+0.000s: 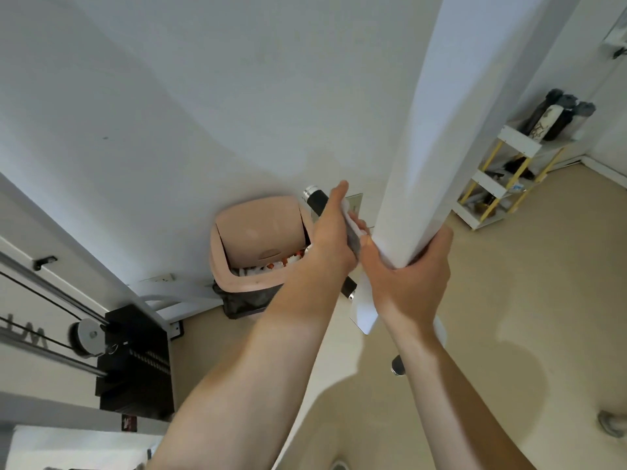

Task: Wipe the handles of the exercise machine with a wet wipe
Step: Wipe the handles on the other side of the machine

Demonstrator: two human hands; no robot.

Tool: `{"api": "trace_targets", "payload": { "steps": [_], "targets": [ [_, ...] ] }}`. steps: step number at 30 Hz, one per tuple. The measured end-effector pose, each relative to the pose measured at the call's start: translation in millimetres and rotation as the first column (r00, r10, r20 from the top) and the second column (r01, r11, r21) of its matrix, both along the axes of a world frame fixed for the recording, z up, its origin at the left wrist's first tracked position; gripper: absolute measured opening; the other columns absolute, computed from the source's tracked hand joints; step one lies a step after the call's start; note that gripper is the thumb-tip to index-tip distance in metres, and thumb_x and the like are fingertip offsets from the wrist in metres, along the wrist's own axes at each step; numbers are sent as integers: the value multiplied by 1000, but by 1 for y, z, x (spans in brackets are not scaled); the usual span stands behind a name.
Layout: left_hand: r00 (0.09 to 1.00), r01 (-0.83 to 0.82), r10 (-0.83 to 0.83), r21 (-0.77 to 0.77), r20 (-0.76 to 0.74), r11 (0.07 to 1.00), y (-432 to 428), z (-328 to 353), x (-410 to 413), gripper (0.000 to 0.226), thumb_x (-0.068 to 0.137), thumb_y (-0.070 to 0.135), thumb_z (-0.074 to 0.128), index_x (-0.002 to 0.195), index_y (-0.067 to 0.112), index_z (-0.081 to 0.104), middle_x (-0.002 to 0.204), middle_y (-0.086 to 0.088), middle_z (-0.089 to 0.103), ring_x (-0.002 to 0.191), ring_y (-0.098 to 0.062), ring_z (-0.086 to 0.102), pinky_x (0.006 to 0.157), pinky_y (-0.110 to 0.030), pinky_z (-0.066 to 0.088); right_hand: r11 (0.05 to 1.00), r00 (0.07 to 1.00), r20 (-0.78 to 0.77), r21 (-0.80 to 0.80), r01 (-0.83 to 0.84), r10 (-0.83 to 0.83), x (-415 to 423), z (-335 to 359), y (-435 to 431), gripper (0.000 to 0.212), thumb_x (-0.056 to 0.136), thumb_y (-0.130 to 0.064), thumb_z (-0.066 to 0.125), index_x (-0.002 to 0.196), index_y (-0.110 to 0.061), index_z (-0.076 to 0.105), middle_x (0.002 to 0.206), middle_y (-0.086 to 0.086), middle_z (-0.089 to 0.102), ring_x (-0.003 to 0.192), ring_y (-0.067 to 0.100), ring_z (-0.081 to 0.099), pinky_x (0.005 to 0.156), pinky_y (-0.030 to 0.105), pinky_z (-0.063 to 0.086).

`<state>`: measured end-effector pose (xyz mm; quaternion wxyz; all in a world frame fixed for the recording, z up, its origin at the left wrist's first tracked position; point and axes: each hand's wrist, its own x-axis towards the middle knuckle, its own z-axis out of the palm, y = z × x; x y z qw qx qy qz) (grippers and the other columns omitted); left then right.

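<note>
A black handle (pixel 315 198) with a silver end cap sticks out to the left of a white machine arm (pixel 424 147). My left hand (pixel 330 235) is wrapped around this handle with a white wet wipe (pixel 351 218) pressed between palm and grip. My right hand (pixel 410 269) clasps the lower end of the white arm. A second black handle end (pixel 397 365) shows below my right forearm, and another black piece (pixel 349 289) peeks out under my left wrist.
A pink bin (pixel 237 252) with a swing lid and a black liner stands against the wall, holding litter. The black weight stack (pixel 135 361) with pulley and cables is at the left. A white and yellow shelf (pixel 509 178) stands in the right corner on the beige floor.
</note>
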<state>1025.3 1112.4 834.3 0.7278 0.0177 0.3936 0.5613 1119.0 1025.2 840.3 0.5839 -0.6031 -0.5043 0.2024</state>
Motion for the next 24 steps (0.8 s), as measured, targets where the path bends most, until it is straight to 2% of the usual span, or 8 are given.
{"api": "trace_targets", "payload": {
  "steps": [4, 7, 9, 11, 15, 18, 20, 24],
  "targets": [
    [992, -114, 115, 25, -43, 993, 21, 27, -40, 41, 82, 51, 78, 85, 16, 56, 51, 7, 48, 37, -6, 42, 42, -19, 42, 1000, 1000, 5, -17, -18, 18, -4, -1, 0, 56, 66, -32, 88, 92, -28, 39, 78, -13, 56, 72, 2, 59, 55, 12, 41],
    [984, -160, 146, 150, 104, 976, 26, 18, -50, 45, 82, 60, 73, 84, 17, 61, 53, 10, 45, 40, -4, 42, 45, -18, 39, 1000, 1000, 0, -25, -11, 11, -8, 0, 0, 57, 64, -40, 82, 96, -28, 36, 80, -13, 54, 74, 1, 58, 54, 11, 40],
    [968, -159, 110, 214, 226, 964, 21, 5, -39, 51, 83, 66, 66, 82, 16, 64, 50, 11, 42, 40, -3, 40, 44, -18, 38, 1000, 1000, 1, -26, 9, -9, -9, 2, 1, 57, 63, -43, 79, 96, -28, 35, 80, -12, 55, 72, 3, 59, 55, 18, 42],
    [964, -124, 63, 228, 257, 966, 9, -4, -18, 55, 86, 70, 60, 77, 15, 61, 48, 9, 38, 38, -5, 36, 42, -20, 36, 999, 999, 5, -20, 31, -31, -8, 2, 3, 57, 62, -43, 78, 96, -28, 35, 80, -12, 58, 72, 4, 60, 57, 25, 45],
    [993, -9, -6, 128, 120, 992, -3, -15, 12, 53, 79, 59, 76, 70, 21, 39, 57, 6, 32, 47, -9, 34, 48, -22, 38, 999, 999, 16, -7, 40, -40, -1, 1, 6, 57, 63, -41, 79, 98, -28, 37, 82, -15, 60, 75, 0, 63, 59, 24, 47],
    [1000, 23, -23, -13, 6, 1000, 1, -4, 6, 45, 74, 48, 84, 74, 19, 49, 55, 5, 44, 45, -11, 45, 52, -24, 47, 1000, 1000, 19, -11, 14, -13, 2, 0, 5, 56, 63, -40, 81, 97, -28, 38, 82, -17, 59, 75, -1, 62, 58, 19, 45],
    [997, -22, 16, -85, -73, 996, 12, 14, -7, 43, 80, 42, 82, 68, 16, 50, 51, 5, 46, 41, -9, 44, 54, -23, 46, 1000, 1000, 19, -22, -8, 8, 1, -2, 6, 56, 63, -39, 82, 95, -27, 38, 81, -16, 57, 74, 0, 60, 57, 16, 43],
    [991, -99, 95, -35, -98, 994, 33, 30, -35, 43, 85, 43, 77, 66, 18, 47, 51, 7, 42, 42, -6, 40, 54, -20, 41, 999, 1000, 11, -32, 10, -9, -2, -2, 7, 58, 63, -39, 82, 95, -26, 37, 78, -15, 53, 73, -4, 57, 53, 8, 37]
  ]
}}
